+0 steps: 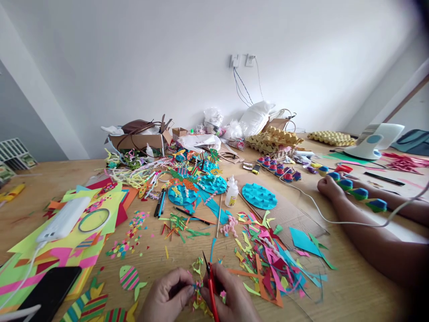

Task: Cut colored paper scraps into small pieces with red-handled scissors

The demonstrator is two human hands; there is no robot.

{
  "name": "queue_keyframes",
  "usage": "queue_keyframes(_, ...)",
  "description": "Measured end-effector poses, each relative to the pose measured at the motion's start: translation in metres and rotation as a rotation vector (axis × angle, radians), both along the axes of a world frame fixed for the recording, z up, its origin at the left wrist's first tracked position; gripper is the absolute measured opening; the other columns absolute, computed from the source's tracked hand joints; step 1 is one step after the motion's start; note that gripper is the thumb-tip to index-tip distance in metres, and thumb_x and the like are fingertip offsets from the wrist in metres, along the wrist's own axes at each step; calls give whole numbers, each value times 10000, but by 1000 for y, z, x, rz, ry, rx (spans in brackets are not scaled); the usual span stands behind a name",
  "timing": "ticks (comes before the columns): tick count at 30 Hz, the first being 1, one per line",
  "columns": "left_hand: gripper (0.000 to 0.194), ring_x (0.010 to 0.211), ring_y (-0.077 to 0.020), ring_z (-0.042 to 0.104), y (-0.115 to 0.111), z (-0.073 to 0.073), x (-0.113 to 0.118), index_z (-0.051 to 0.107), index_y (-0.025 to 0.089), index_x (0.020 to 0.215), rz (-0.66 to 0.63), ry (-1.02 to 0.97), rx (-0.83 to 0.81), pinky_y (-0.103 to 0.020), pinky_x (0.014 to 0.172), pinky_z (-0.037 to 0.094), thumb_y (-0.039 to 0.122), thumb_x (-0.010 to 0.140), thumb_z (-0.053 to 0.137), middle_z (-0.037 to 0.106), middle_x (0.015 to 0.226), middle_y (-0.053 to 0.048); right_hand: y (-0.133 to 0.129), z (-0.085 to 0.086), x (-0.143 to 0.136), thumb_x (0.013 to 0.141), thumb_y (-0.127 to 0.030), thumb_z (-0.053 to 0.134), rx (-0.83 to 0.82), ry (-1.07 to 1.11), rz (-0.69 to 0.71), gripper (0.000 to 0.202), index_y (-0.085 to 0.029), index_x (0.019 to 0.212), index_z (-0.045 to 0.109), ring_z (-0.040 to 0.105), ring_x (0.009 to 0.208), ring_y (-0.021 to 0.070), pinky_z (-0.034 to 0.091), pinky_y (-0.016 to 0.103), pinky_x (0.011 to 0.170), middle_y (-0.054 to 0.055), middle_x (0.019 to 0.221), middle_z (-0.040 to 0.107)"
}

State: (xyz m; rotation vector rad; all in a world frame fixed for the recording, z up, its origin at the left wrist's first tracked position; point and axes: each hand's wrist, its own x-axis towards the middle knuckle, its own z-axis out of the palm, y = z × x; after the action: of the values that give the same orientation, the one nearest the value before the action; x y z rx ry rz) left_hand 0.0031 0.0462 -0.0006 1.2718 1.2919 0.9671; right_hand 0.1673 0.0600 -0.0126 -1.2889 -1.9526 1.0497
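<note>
At the bottom centre, my left hand [171,290] is closed, thumb against fingers, pinching a small piece of blue paper [194,285] that is mostly hidden. Close beside it, my right hand [234,297] is wrapped round red-handled scissors [211,286], dark blades pointing away from me. Yellow and multicoloured paper scraps [200,309] lie beneath both hands. To the left of my left hand lies a striped paper fish [129,277], with more striped paper cutouts [95,307] nearer the edge.
Paper offcuts [268,268] are heaped to the right. A white glue bottle [231,192] stands near blue scalloped discs [259,196]. At left, a black phone [50,290] and white power bank [63,219] rest on coloured sheets. Another person's arms [365,232] reach in from the right, below a cable [321,210].
</note>
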Motion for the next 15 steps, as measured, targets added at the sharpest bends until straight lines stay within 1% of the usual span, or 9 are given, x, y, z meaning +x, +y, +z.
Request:
queue_keyframes(3, 234, 454, -86, 371, 4, 1, -2, 559, 165, 574, 22, -70, -53, -178, 456, 315, 361, 650, 662, 411, 477, 76, -2, 7, 1, 757, -272, 485, 17, 13, -11, 139, -196, 673, 404, 397, 557, 108, 305, 194, 516, -31, 604, 443)
queue_keyframes(6, 288, 460, -93, 400, 9, 7, -4, 567, 165, 580, 52, -124, -66, -183, 454, 339, 422, 610, 693, 445, 478, 65, -4, 16, 2, 768, -271, 469, 37, 6, -4, 165, -201, 648, 381, 368, 529, 101, 267, 189, 482, -45, 571, 390)
queue_keyframes(11, 264, 481, -96, 431, 14, 20, -2, 578, 159, 582, 83, -183, -67, -182, 473, 362, 388, 615, 704, 486, 485, 53, -4, 23, -2, 732, -279, 488, 49, 12, 16, 191, -209, 629, 343, 356, 504, 97, 248, 186, 458, -49, 552, 370)
queue_keyframes(13, 251, 482, -95, 433, 15, 22, 0, 581, 158, 581, 89, -203, -64, -181, 477, 367, 375, 618, 703, 486, 490, 55, -4, 23, -4, 720, -286, 488, 62, -4, 11, 196, -209, 622, 337, 354, 506, 98, 250, 189, 466, -46, 552, 375)
queue_keyframes(15, 232, 483, -93, 432, 16, 22, 2, 597, 156, 594, 68, -213, -70, -182, 478, 371, 358, 611, 710, 496, 502, 54, -4, 23, -5, 717, -295, 486, 72, -13, 1, 202, -209, 615, 334, 352, 506, 100, 246, 192, 469, -45, 549, 376)
